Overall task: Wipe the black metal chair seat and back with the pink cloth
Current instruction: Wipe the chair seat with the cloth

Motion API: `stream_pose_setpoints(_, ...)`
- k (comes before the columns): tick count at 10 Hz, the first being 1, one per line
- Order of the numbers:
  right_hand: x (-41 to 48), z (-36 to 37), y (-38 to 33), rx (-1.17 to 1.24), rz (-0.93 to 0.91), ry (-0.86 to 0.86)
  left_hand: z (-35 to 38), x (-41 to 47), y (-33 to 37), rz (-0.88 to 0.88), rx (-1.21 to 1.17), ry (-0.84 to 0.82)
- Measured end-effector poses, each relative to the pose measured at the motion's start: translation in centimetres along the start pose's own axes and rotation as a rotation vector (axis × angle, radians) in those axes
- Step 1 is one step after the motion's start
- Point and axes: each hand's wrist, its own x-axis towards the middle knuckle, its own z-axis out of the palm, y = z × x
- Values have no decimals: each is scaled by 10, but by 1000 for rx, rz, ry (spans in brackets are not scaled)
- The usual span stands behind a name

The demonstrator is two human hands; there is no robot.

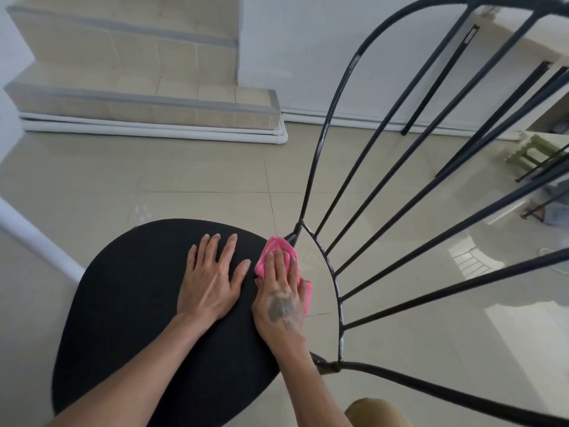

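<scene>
The right hand (281, 291) is laid flat, fingers together, on a crumpled pink cloth (278, 246), which is pressed against the rear edge of the chair seat (129, 303) just beside the backrest. The cloth is bunched into folds and shows past the fingertips and at the outer side of the hand; whether its far fold hangs off the seat edge cannot be told. The left hand (212, 278) is spread wide, palm down, on the seat with nothing in it. The seat is seen as a rounded, matte black surface. The chair back (397, 167) is formed of thin black metal bars fanning up from a curved lower rail, with pale worn patches along the frame.
</scene>
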Motion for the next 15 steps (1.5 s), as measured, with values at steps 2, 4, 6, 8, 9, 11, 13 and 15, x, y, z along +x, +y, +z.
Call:
stream_pose_setpoints(2, 36, -11, -5, 51, 5, -130, 1, -3, 1, -1, -23, -3)
stream_pose_setpoints(4, 86, -15, -14, 60, 77, -234, 0, -1, 1, -4, -14, 4)
stream_pose_setpoints(6, 63, -5, -10, 41, 22, -73, -1, -1, 2, -4, -33, 7)
stream_pose_setpoints(8, 29, -10, 0, 196, 213, -16, -1, -2, 2, -4, -22, 9)
stream_pose_setpoints(9, 45, -31, -5, 308, 405, -103, -2, -2, 4, -6, -33, 3)
stream_pose_setpoints(11, 92, -37, -3, 662, 600, -266, 0, -2, 3, -9, -7, -3)
stream_pose_setpoints(13, 121, -35, 13, 897, 724, -328, 1, -2, 2, -4, -14, -9)
stream_pose_setpoints(15, 132, -16, 35, 1257, 783, -365, 0, -1, 3, 6, 7, -14)
